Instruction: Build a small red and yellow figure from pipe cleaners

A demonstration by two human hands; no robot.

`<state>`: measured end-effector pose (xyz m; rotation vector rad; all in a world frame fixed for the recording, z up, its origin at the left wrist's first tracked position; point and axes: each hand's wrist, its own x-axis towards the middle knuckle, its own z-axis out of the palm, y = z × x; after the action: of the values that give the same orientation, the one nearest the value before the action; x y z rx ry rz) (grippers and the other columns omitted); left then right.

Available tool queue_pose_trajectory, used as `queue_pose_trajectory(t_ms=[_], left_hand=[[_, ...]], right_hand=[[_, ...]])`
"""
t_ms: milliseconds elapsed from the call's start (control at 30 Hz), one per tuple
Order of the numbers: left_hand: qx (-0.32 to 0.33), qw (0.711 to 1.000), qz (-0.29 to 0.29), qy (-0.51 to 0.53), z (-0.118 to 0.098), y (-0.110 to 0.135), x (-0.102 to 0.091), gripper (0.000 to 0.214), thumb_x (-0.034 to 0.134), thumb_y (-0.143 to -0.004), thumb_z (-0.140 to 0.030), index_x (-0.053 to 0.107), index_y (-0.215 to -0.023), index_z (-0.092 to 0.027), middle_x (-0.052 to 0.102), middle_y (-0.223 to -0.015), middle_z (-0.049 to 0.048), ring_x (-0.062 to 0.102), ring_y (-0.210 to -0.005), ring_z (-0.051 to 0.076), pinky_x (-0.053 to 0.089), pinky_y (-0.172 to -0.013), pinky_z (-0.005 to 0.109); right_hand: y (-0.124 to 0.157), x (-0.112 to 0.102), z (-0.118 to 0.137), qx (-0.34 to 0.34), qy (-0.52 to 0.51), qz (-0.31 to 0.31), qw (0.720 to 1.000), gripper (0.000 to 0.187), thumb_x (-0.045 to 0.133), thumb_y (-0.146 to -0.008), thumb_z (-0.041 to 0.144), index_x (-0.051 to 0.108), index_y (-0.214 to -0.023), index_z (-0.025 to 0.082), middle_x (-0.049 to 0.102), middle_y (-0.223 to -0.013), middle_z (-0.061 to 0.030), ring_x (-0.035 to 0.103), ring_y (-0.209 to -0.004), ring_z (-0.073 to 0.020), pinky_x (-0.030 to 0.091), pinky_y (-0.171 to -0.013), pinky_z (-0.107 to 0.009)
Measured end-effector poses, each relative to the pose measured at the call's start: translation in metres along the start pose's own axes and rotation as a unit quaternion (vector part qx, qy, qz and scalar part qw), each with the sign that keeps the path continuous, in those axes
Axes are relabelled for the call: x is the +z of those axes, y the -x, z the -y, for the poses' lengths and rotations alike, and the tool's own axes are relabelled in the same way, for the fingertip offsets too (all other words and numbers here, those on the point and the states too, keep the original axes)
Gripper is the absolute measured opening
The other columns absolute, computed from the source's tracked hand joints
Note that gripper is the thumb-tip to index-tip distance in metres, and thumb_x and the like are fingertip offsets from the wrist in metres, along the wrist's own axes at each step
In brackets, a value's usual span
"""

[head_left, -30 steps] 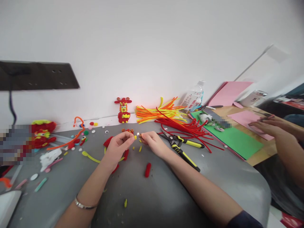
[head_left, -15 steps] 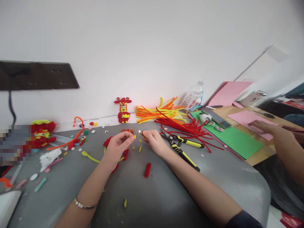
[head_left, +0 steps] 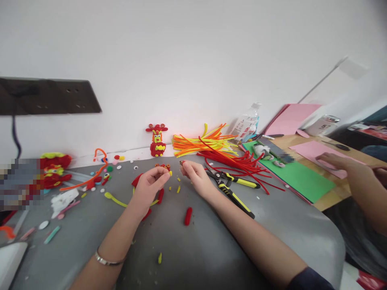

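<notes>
My left hand (head_left: 152,186) is closed in a pinch, with a small yellow pipe cleaner piece (head_left: 170,173) showing at its fingertips. A little to the right, my right hand (head_left: 196,177) is closed around a small metal-tipped thing (head_left: 182,162), mostly hidden by the fingers. Behind and below the left hand lie a red fuzzy part, a red and gold curled piece (head_left: 163,166) and a yellow-green pipe cleaner (head_left: 115,200). Short yellow bits (head_left: 178,189) lie between the hands. A short red fuzzy roll (head_left: 188,216) rests nearer me. Yellow-handled pliers (head_left: 231,189) lie beside my right wrist.
A red and yellow figure (head_left: 157,141) stands against the wall. Orange and yellow pipe cleaners (head_left: 199,144) and red ones (head_left: 238,161) lie behind the pliers. Craft bits litter the left side. At right, another person's hand (head_left: 335,161) rests on pink paper beside green sheets (head_left: 308,185).
A bright spot at the tip of the thing in my right hand is gone. The right hand has shifted slightly up and turned; the left has hardly moved.
</notes>
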<state>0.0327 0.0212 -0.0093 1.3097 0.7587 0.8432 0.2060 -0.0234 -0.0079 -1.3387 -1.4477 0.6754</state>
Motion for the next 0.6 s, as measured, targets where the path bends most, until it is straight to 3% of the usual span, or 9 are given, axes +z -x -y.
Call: queue_pose_trajectory(t_ms=[100, 200, 333, 600], left_hand=[[0.005, 1.0, -0.007, -0.001, 0.0007, -0.0004, -0.0004, 0.024, 0.068, -0.08, -0.041, 0.063, -0.077, -0.018, 0.045, -0.063, -0.0041, 0.036, -0.06, 0.009, 0.031, -0.055, 0.022], [0.019, 1.0, -0.01, -0.009, 0.0009, -0.0007, -0.0006, 0.024, 0.068, -0.081, -0.041, 0.063, -0.076, -0.018, 0.045, -0.062, -0.0039, 0.037, -0.059, 0.01, 0.032, -0.056, 0.023], [0.032, 0.999, -0.014, -0.029, -0.0001, -0.0008, 0.0001, 0.023, 0.067, -0.08, -0.04, 0.064, -0.076, -0.018, 0.047, -0.062, -0.0035, 0.037, -0.058, 0.01, 0.033, -0.056, 0.023], [0.053, 0.996, -0.009, -0.075, -0.0057, 0.0007, 0.002, 0.021, 0.064, -0.081, -0.037, 0.063, -0.074, -0.017, 0.05, -0.064, -0.0029, 0.038, -0.058, 0.01, 0.033, -0.055, 0.022]], right_hand=[[-0.0007, 0.0004, 0.0014, -0.007, -0.025, -0.021, 0.999, 0.043, 0.049, -0.089, 0.058, 0.045, -0.072, 0.019, 0.039, -0.065, 0.0035, 0.033, -0.061, -0.0112, 0.028, -0.057, -0.025], [-0.0004, 0.0018, 0.0041, 0.009, -0.068, 0.018, 0.997, 0.037, 0.058, -0.087, 0.053, 0.049, -0.077, 0.018, 0.039, -0.064, 0.0048, 0.032, -0.057, -0.0097, 0.028, -0.055, -0.024], [0.0008, 0.0037, 0.0051, 0.027, -0.09, 0.068, 0.993, 0.033, 0.059, -0.087, 0.047, 0.051, -0.076, 0.018, 0.039, -0.063, 0.0053, 0.032, -0.056, -0.0088, 0.027, -0.054, -0.024], [0.0021, 0.0037, 0.008, 0.025, -0.135, 0.079, 0.987, 0.033, 0.064, -0.083, 0.047, 0.053, -0.077, 0.017, 0.039, -0.063, 0.0054, 0.031, -0.056, -0.0084, 0.027, -0.053, -0.023]])
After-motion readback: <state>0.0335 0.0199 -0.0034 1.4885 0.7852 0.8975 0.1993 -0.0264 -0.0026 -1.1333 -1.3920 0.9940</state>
